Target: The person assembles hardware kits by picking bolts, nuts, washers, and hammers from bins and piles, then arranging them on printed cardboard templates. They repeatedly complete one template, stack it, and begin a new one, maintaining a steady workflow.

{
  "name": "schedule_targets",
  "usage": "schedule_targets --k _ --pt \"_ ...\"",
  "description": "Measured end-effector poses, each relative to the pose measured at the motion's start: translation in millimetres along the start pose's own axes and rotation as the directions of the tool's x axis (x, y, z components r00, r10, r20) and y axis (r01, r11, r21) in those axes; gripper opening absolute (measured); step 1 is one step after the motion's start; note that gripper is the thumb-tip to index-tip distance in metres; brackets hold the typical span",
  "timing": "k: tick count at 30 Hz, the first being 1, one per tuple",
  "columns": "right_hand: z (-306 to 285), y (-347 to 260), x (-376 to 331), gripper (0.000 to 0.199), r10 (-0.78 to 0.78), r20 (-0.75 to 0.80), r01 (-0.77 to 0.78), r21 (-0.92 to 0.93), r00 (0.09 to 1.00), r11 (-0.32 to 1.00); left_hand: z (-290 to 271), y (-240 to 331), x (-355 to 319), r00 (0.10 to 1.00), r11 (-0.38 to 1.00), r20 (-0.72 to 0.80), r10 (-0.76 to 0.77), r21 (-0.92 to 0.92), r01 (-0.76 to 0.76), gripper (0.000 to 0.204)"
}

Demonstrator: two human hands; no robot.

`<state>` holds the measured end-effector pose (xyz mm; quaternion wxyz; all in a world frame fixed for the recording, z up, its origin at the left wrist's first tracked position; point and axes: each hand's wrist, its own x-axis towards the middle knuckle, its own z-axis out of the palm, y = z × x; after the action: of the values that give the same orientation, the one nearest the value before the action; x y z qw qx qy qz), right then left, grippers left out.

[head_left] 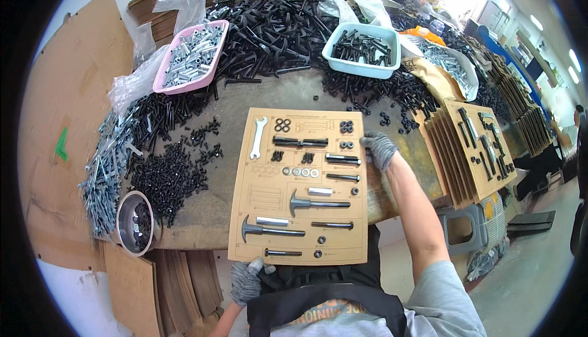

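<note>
A brown cardboard sheet (269,193) with hardware laid out on it is between my hands over the table's near edge. My gloved left hand (246,282) is closed on its lower left edge, thumb along the border. My gloved right hand (381,148) grips the upper right edge, fingertips hidden. On the sheet are an open-ended wrench (258,138), two black hammer-shaped pieces (321,204), silver sleeves (320,192), black bolts (332,225), nuts (346,127) and silver washers (301,172). Printed outlines show beside some pieces.
A pink tub of silver sleeves (160,75) and a pale blue tub of black bolts (361,69) stand beyond. Black parts (269,25) are heaped behind. A metal bowl (133,245) sits left. Filled cardboard sheets (456,135) stand right. Two people work across the table.
</note>
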<state>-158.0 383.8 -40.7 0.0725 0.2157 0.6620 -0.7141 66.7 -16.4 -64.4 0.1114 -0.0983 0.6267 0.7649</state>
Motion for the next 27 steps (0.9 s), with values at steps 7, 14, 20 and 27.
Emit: schedule_targets --k 7,14,20,27 --pt "-55 -39 -52 0.024 -0.095 -0.165 0.109 0.077 0.982 0.991 41 85 10 0.994 0.986 0.042 -0.105 -0.129 0.11 0.039" --pt "-122 -103 -107 0.022 -0.147 -0.204 0.182 0.162 0.968 0.97 94 153 49 0.946 0.987 0.321 -0.05 -0.128 0.096 0.051" --pt "-202 -114 -137 0.02 -0.144 -0.427 0.295 0.311 0.893 0.903 175 165 100 0.852 0.986 0.521 -0.053 -0.107 0.127 0.045" --pt "-334 -107 -165 0.023 -0.11 -0.647 0.287 0.174 0.754 0.942 300 158 157 0.712 0.981 0.692 -0.118 -0.029 0.191 0.041"
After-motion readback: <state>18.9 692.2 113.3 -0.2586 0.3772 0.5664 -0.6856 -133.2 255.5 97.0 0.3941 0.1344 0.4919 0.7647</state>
